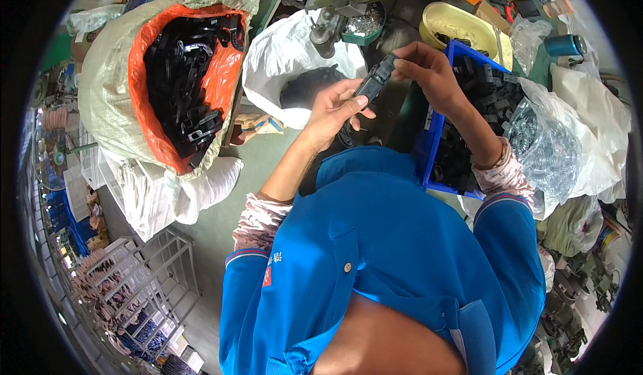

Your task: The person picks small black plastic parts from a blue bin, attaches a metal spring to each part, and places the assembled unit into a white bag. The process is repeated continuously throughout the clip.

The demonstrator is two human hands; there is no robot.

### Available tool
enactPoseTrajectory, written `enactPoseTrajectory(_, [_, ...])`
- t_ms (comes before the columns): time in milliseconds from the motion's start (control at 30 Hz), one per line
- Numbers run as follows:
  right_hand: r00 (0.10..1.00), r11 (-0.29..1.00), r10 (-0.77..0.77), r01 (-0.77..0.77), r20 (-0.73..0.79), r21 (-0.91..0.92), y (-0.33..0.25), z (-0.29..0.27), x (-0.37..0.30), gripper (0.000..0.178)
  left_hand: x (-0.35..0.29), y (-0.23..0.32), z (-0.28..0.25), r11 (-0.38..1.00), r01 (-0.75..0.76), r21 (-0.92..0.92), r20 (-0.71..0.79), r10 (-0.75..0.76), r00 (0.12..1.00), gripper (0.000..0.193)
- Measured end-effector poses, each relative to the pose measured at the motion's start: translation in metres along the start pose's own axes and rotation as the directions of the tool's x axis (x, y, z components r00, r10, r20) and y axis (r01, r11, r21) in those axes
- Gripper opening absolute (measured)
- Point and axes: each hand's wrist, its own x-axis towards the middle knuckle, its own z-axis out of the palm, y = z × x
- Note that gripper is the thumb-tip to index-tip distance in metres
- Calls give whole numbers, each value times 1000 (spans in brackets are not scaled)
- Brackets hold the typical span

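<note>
A long black plastic part (374,83) is tilted up to the right in front of me. My left hand (333,110) grips its lower end between thumb and fingers. At its upper end, my right hand (429,72) closes thumb and fingertips on the part; whether a smaller piece is pinched there too, I cannot make out. Under my right forearm stands a blue crate (426,148) with many dark plastic pieces (492,93). Beyond my left hand, a white sack (264,73) gapes open with dark contents inside.
At left, a large woven sack (107,87) with orange lining (138,73) holds black plastic parts. A machine (326,33) is ahead, beside a green container of small metal pieces (365,23). A yellow basin (429,20) and clear plastic bags (546,140) are at right.
</note>
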Motion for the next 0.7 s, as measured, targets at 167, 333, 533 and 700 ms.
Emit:
enactPoseTrajectory(167, [1000,1000,18,-18,-13,10,5,-1,-2,21,5,-2,2,999,-1,37,12,1,1000,35])
enactPoseTrajectory(333, [997,999,28,-26,-78,23,7,0,-8,21,9,-2,5,996,-22,85,16,21,1000,35])
enactPoseTrajectory(533, [999,999,23,-22,-43,31,13,4,-18,17,15,-1,19,971,-115,209,-63,131,989,34])
enactPoseTrajectory(700, [1000,988,16,-16,0,157,15,-1,-24,13,25,-5,15,742,-254,620,12,315,949,25])
